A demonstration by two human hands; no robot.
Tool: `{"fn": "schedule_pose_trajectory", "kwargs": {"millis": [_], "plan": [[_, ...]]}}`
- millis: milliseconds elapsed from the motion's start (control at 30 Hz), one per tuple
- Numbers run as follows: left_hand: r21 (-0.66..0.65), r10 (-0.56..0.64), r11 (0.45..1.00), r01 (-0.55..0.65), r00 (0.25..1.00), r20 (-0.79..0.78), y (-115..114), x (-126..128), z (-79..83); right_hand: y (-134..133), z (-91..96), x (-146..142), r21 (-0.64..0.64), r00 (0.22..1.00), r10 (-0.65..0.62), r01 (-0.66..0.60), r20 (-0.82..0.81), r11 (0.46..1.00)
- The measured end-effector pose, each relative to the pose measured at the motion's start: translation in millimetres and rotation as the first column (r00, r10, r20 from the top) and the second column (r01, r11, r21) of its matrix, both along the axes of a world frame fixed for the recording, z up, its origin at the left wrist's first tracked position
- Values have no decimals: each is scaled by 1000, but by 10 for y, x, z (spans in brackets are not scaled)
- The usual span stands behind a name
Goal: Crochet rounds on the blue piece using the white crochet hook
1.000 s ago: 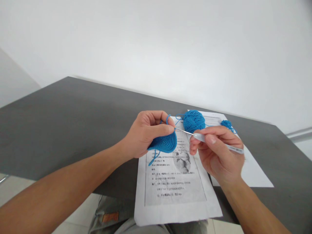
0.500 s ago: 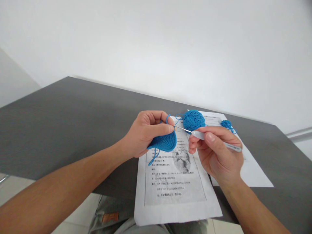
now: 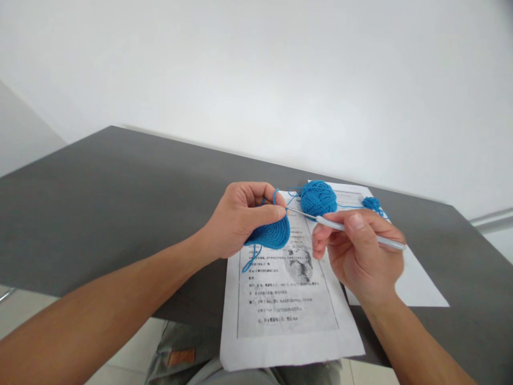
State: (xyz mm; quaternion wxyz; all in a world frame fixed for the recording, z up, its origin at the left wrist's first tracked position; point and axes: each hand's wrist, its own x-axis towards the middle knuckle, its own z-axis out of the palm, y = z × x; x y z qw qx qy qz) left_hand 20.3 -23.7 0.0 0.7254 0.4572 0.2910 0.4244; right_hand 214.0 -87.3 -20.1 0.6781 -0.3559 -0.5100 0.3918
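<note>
Between the thumb and fingers of my left hand [image 3: 246,216] is a round blue crochet piece [image 3: 274,233], its spiral rows facing me. A blue yarn strand loops over the left index finger, and a loose tail hangs below the piece. My right hand [image 3: 360,251] grips a crochet hook [image 3: 336,224] by its pale grey handle. The hook's thin metal shaft points left, and its tip meets the top edge of the piece by my left thumb. Whether the tip sits inside a stitch is too small to tell.
A blue yarn ball [image 3: 318,199] rests behind the hands, with a small yarn tangle [image 3: 373,204] to its right. Beneath my hands lies a printed sheet [image 3: 288,342], overhanging the front edge of the dark table [image 3: 120,214]. Another paper [image 3: 420,289] lies at right. A white wall stands behind.
My right hand has shifted slightly right and rolled, turning the hook's handle and lowering its rear end a little. The left hand and crochet piece stay nearly in place.
</note>
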Motion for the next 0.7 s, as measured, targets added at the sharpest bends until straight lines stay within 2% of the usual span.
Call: {"fn": "schedule_pose_trajectory", "kwargs": {"millis": [400, 700], "plan": [[-36, -10, 999, 11, 999, 33, 0, 6, -9, 20, -5, -2, -25, 998, 61, -61, -2, 998], [-44, -14, 999, 16, 999, 29, -6, 16, -3, 25, -16, -29, -2, 999, 33, -33, 4, 999]]}}
